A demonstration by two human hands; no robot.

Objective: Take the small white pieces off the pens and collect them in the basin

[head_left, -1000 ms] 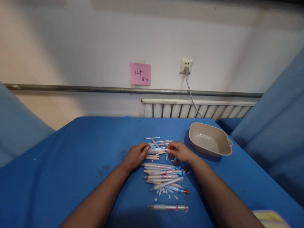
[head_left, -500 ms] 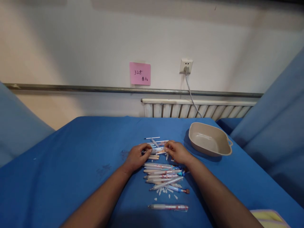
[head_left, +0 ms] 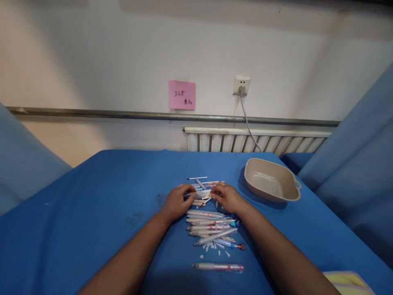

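Note:
My left hand (head_left: 179, 201) is closed, its thumb and fingertips pinched around a pale, see-through pen barrel (head_left: 199, 196). Just across from it, my right hand (head_left: 227, 197) is closed too, with a thin white pen refill (head_left: 205, 201) slanting down from its fingertips; the grip itself is partly hidden. Beneath and behind the fingers lie loose pen parts, among them another white refill with a dark tip (head_left: 197, 178) and pale beige barrel pieces (head_left: 199, 203). Closer to me, several assembled pens (head_left: 210, 227) with pink and red patterns lie in a pile.
Small white pointed pieces (head_left: 211, 246) are scattered in front of the pile. A single pen (head_left: 217, 267) lies nearest me. The beige basin (head_left: 272, 180) stands at the right on the blue cloth (head_left: 92, 221). Something yellow (head_left: 346, 282) shows at the bottom right corner.
The white refill by my right fingers now slants down toward the beige pieces. My right hand has shifted slightly left; my left hand stays about where it was.

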